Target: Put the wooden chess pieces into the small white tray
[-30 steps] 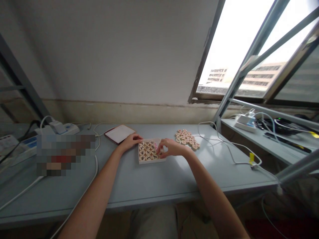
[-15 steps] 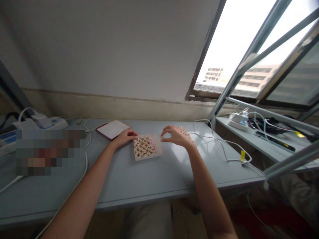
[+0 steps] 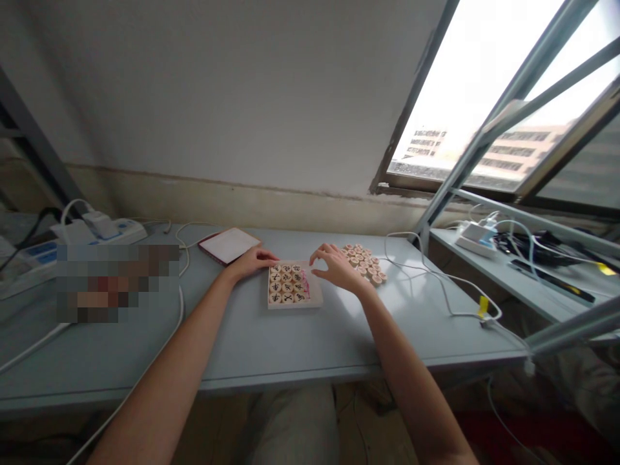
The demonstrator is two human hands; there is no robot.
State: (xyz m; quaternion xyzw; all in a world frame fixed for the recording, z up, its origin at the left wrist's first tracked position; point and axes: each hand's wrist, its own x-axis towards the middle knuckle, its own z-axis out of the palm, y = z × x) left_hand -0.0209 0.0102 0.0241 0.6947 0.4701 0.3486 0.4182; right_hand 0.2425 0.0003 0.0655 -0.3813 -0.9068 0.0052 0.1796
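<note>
Grey desk (image 3: 252, 352) | left hand (image 3: 248, 263) at box (image 3: 314, 294) | right hand (image 3: 338, 268) near loose discs (image 3: 367, 263)

White daylight from the right-hand window (image 3: 465, 84), glare on the desk (image 3: 335, 309), dim wall (image 3: 232, 97), pixelated patch (image 3: 113, 284)

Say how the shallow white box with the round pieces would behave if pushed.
The white box would likely slide rather than tip, being low and flat on the table. The round pieces inside might shift, since its pink-marked floor shows beside them.
</note>
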